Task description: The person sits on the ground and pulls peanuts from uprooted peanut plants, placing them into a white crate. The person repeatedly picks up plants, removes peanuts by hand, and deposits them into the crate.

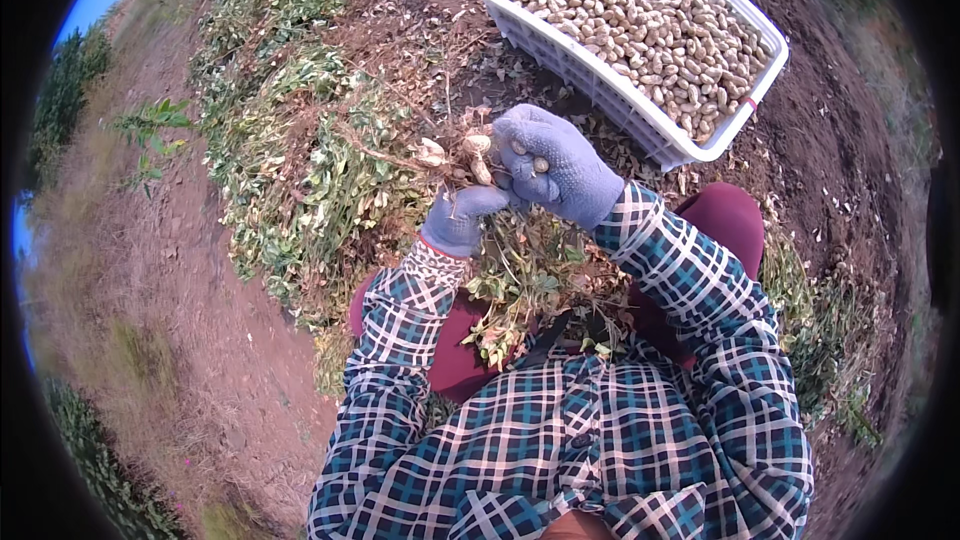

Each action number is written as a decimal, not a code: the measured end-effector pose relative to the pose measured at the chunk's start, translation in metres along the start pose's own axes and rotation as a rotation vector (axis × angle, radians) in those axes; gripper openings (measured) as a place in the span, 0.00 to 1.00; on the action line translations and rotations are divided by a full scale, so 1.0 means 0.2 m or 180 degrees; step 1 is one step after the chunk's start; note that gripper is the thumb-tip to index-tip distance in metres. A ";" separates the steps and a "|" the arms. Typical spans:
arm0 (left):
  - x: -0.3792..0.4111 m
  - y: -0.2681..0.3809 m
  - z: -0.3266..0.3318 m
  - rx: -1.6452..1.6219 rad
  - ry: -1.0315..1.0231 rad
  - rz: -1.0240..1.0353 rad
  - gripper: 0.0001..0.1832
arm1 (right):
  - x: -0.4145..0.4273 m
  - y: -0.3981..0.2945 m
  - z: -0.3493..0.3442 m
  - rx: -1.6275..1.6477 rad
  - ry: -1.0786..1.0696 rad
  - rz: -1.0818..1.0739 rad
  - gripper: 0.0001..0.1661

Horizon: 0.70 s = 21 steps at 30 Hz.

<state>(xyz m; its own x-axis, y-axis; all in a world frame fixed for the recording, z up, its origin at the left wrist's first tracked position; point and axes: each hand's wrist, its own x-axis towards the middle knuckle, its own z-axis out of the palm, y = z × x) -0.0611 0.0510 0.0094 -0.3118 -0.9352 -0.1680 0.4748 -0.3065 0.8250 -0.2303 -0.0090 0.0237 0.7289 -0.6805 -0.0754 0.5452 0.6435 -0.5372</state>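
My left hand point(459, 219), in a grey-blue knitted glove, grips a peanut plant point(454, 159) near its roots, with unshelled pods on it. My right hand point(556, 163), gloved the same way, is closed beside those roots, and peanut pods point(540, 164) show between its curled fingers. The two hands touch or nearly touch. Leafy stems of peanut plant point(517, 285) hang below the hands, over my lap. A white plastic crate point(585, 64), filled with unshelled peanuts point(652, 30), stands beyond my right hand.
A long heap of pulled peanut plants point(300, 157) lies on the left. More plants point(825, 337) lie on the soil at the right. My bent knee point(724, 221) is close to the crate's near corner. Dry leaves and bits of stem litter the ground.
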 end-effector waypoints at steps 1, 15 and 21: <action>0.00 -0.01 0.00 0.0093 -0.0004 0.0067 0.32 | 0.00 0.00 -0.02 -0.0020 -0.0089 0.0036 0.10; 0.03 -0.01 -0.06 0.1690 0.0831 0.0375 0.17 | 0.06 0.03 -0.07 -0.1204 0.0351 -0.0419 0.18; 0.03 0.01 -0.10 0.4506 0.0271 0.1104 0.16 | 0.03 -0.02 -0.04 -0.3784 0.0399 -0.0574 0.20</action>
<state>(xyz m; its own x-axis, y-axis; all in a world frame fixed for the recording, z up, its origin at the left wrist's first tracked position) -0.0451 0.0403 -0.0012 -0.2801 -0.9471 0.1565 -0.6913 0.3121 0.6517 -0.2313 -0.0196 0.0182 0.6005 -0.7989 0.0347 -0.1345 -0.1436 -0.9805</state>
